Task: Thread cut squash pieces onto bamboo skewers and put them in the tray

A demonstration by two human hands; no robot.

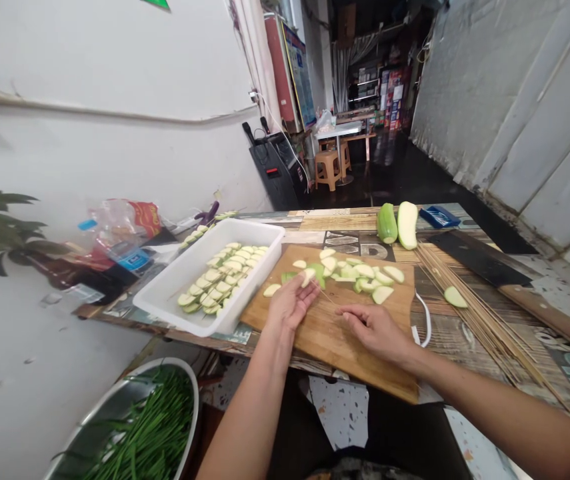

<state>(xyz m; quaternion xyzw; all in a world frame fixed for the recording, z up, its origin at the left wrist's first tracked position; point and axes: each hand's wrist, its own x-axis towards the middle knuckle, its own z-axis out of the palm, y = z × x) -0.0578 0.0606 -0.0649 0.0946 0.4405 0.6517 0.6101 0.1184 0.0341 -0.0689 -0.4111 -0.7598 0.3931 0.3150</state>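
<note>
My left hand (291,303) rests on the wooden cutting board (329,333), its fingers pinched on a pale green squash slice (307,276). My right hand (372,328) is closed on a thin bamboo skewer (329,298) whose tip points at that slice. A heap of cut squash slices (359,272) lies at the board's far end. To the left stands a white plastic tray (167,300) holding rows of skewered squash slices (217,280).
Two squash halves (397,223) lie beyond the board. A spread of bamboo skewers (479,313) and a large cleaver (485,263) lie on the right of the table. A metal bowl of green chives (149,427) sits below left. Bags and bottles crowd the far left.
</note>
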